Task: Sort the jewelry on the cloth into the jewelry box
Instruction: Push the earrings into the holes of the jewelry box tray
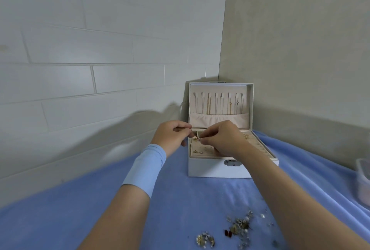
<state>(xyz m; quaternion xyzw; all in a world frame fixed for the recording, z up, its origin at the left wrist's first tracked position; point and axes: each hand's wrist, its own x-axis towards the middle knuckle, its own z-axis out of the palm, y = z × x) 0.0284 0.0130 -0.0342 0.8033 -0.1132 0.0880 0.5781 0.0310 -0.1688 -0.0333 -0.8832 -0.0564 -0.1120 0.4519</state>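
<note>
A white jewelry box stands open on the blue cloth, its lid upright with several thin necklaces hanging inside. Both hands meet over the box's left tray. My left hand and my right hand together pinch a small gold earring just above the perforated earring panel. A few small studs sit in that panel. Loose jewelry lies scattered on the cloth near the front, beside my right forearm.
A clear plastic container stands at the right edge of the cloth. Grey brick wall on the left and a beige wall on the right meet behind the box. A light blue band wraps my left wrist.
</note>
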